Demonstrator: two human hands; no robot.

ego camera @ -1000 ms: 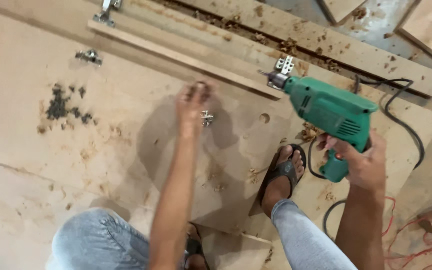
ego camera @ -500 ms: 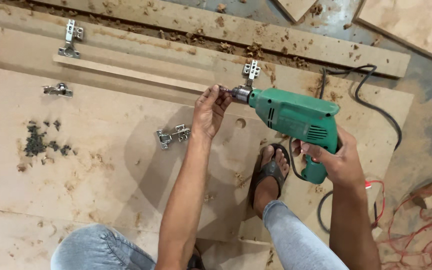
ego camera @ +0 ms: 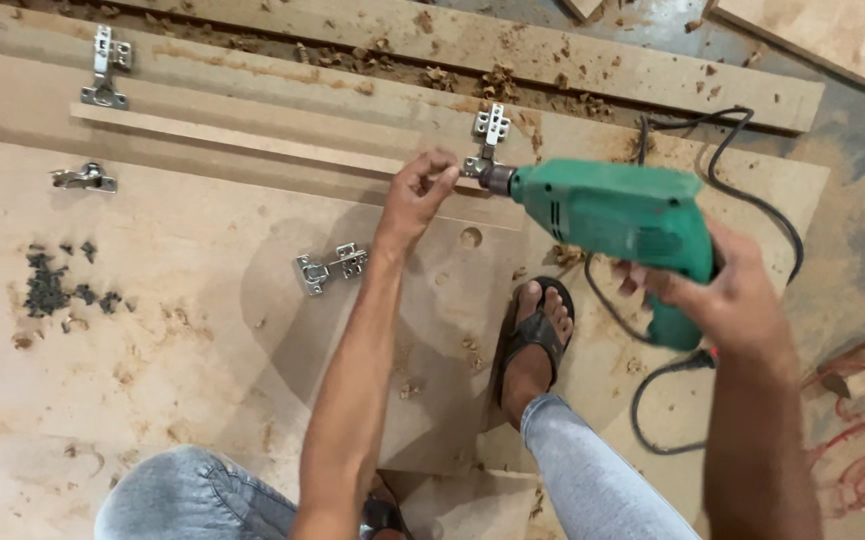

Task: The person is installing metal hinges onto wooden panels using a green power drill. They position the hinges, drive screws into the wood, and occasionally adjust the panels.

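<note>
The right hand [ego camera: 728,290] grips a green electric drill [ego camera: 618,215] sideways above the plywood panel [ego camera: 203,330] while the left hand [ego camera: 418,195] pinches at its chuck, one metal hinge [ego camera: 331,268] lying loose and unfixed nearby beside an empty round hole [ego camera: 470,238].

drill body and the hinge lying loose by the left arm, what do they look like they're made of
Drill: green body looks like moulded plastic, smooth with a slight sheen and vent slots; the chuck at its nose looks like grey metal.
Hinge: bright silvery reflective metal, probably plated steel.
</note>
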